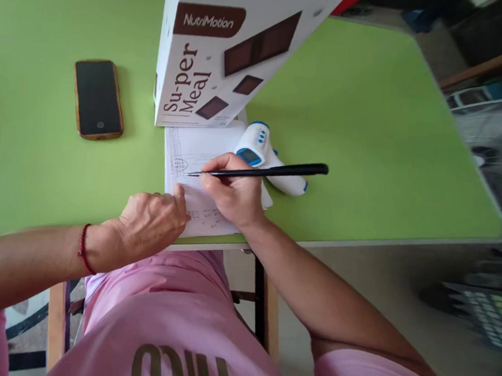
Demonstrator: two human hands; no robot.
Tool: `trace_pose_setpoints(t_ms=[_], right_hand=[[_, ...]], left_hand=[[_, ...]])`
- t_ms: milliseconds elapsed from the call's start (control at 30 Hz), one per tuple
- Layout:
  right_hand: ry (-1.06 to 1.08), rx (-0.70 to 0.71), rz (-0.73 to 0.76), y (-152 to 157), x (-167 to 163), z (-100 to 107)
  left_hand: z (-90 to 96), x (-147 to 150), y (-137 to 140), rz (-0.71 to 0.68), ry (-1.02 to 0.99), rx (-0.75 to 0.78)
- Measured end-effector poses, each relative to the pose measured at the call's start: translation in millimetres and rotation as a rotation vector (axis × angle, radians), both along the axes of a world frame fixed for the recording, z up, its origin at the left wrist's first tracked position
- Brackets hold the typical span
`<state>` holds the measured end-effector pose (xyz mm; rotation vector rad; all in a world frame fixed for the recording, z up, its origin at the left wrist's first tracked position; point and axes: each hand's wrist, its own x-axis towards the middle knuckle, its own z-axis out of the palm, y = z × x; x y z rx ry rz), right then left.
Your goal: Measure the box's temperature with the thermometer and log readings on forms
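Nearest us, our left hand (pixel 155 221) rests loosely curled on the paper (pixel 206 144), which lies at the front edge of the table (pixel 368 133); we cannot tell whether its fingers grip anything. If it eases off, the sheet could slip. Our right hand (pixel 233 192), just apart from it, pinches a black pen (pixel 296 169) above the writing. A sideways sweep could nudge the white thermometer (pixel 259 139) just beyond. Farther, a tall box (pixel 239 54) stands at the paper's far end; tugging the sheet might unsettle it. A phone (pixel 99 98) lies left.
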<state>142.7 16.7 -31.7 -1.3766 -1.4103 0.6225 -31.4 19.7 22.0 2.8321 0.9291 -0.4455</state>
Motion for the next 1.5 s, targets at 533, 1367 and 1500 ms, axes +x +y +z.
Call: trace_pose_setpoints(t_ms=[533,1367,1500], right_hand=[[-0.228,0.124,0.14,0.6,-0.7,-6.8],[-0.241,0.132,0.089,0.6,-1.0,-4.8],[-0.215,0.12,0.116,1.2,-0.9,-4.6]], left_hand=[[-4.0,2.0,0.6,-0.029,0.013,0.01],[-0.5,2.2,1.0,-0.009,0.019,0.009],[-1.2,1.8,0.6,0.012,0.011,0.0]])
